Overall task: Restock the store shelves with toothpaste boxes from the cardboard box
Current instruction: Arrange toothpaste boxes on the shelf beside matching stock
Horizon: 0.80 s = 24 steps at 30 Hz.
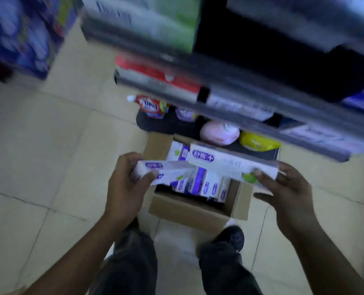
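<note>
Beige tiled floor [49, 145], grey tiered shelving [240, 96], dim light

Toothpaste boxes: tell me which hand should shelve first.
Probably the right hand. It grips one long toothpaste box already lifted above the cardboard box, close under the shelf edge. The left hand holds its boxes farther from the shelves.

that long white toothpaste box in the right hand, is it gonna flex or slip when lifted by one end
Probably stiff: the toothpaste box stays straight though the right hand holds only its far end. Likely light for its size, since a thumb-and-finger grip carries it. Its carton looks smooth, so it might slide if the pinch loosens. The left hand holds more boxes above the cardboard box.
</note>
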Available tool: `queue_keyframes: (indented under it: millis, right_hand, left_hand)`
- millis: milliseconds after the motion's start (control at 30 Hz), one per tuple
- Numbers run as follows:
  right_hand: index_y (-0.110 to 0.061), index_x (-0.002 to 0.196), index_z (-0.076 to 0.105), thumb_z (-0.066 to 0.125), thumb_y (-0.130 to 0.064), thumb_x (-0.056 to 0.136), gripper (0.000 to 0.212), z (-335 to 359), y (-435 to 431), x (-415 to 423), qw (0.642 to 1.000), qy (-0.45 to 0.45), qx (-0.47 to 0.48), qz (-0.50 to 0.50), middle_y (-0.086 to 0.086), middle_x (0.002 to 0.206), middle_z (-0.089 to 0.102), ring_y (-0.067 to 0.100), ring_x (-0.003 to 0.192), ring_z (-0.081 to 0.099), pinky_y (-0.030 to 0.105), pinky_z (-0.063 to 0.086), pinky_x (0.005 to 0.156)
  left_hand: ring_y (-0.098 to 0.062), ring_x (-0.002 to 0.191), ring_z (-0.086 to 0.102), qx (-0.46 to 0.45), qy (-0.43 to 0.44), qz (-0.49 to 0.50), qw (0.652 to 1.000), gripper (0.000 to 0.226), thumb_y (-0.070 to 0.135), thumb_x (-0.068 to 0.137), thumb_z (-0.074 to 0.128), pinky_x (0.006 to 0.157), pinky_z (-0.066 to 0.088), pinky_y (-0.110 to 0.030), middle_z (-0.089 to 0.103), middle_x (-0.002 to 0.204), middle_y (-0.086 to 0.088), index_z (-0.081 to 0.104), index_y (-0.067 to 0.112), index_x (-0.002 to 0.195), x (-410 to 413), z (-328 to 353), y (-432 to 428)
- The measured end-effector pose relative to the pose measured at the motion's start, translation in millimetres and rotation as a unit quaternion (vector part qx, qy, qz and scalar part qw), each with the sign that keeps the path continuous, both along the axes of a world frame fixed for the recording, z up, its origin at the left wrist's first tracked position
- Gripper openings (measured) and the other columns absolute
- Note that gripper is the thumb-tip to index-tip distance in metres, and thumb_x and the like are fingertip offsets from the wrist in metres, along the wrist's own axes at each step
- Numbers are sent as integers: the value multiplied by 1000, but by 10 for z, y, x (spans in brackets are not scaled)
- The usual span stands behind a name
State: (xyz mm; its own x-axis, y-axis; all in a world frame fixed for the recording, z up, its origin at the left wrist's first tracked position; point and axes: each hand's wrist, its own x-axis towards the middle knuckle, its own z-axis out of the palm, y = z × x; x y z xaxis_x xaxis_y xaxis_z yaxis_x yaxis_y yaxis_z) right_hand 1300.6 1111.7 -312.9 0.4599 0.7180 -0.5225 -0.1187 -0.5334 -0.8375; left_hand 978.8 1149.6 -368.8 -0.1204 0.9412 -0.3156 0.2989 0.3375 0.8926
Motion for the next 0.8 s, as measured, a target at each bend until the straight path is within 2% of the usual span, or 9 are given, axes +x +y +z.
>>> queue_keyframes:
  millis: [133, 233, 300, 400, 467, 533, 633, 700, 800]
  right_hand:
    - [-34, 90, 76, 88, -30, 66, 27, 1037, 103, -318, 999, -11, 45, -11, 8, 100, 79, 25, 93, 77, 34, 58, 59]
    - [-19, 100, 73, 97, -34, 60, 49, 1736, 78, -437, 997, -16, 69, -39, 20, 102, 74, 37, 101, 73, 47, 62, 71]
    - [-9, 104, 71, 98, -39, 58, 61, 2218, 57, -487, 994, -18, 98, -44, 22, 102, 72, 41, 98, 72, 57, 60, 80]
    - [-4, 102, 72, 95, -30, 65, 51, 2839, -24, -506, 987, -24, 146, -65, 20, 105, 74, 41, 94, 72, 53, 61, 76]
    - [-9, 107, 74, 90, -25, 71, 42, 3191, -106, -473, 978, -28, 190, -76, 20, 108, 76, 40, 99, 74, 42, 61, 76]
    - [-11, 112, 74, 89, -26, 74, 43, 3479, -191, -396, 969, -44, 226, -84, 19, 111, 76, 38, 102, 73, 42, 60, 80]
    - [-13, 112, 73, 86, -25, 75, 41, 3789, -311, -175, 956, -49, 272, -95, 18, 111, 76, 38, 103, 73, 45, 56, 89]
    - [-14, 113, 73, 86, -25, 76, 40, 3928, -385, 23, 950, -59, 292, -91, 18, 111, 76, 38, 103, 73, 47, 56, 91]
    - [-14, 115, 73, 89, -30, 76, 45, 4050, -474, 389, 943, -58, 318, -82, 19, 111, 76, 38, 103, 73, 45, 59, 87]
  left_hand:
    - [-4, 90, 67, 54, -36, -9, 998, 30, 25, 87, 79, 72, 51, -13, 70, 103, 13, 61, 40, 106, -271, 1137, 334]
    - [-1, 87, 67, 93, -57, -43, 993, 28, 20, 92, 69, 72, 50, -10, 71, 102, 15, 63, 44, 107, -358, 1930, 612]
    - [-3, 77, 67, 116, -63, -58, 990, 34, 15, 93, 61, 64, 52, -13, 71, 95, 15, 63, 46, 105, -369, 2417, 800]
    - [-3, 65, 65, 144, -46, -77, 985, 56, 1, 94, 61, 51, 49, -19, 69, 88, 22, 63, 56, 95, -333, 3053, 999]
    - [2, 73, 64, 174, -39, -83, 981, 53, 2, 89, 66, 53, 48, -20, 66, 89, 30, 65, 55, 88, -230, 3493, 1076]
    - [3, 74, 62, 200, -42, -104, 973, 42, 1, 84, 70, 58, 49, -25, 65, 87, 27, 69, 43, 83, -69, 3853, 1117]
    - [-5, 46, 49, 197, -73, -177, 962, 36, -3, 83, 66, 49, 46, -24, 62, 75, 13, 72, 32, 90, 266, 4271, 1115]
    - [-5, 41, 42, 186, -80, -231, 952, 35, 1, 84, 66, 43, 40, -19, 62, 80, 12, 73, 32, 99, 547, 4476, 1067]
    - [-6, 56, 60, 157, -55, -269, 949, 34, 33, 73, 67, 56, 45, -14, 68, 98, 20, 74, 42, 106, 1004, 4669, 967]
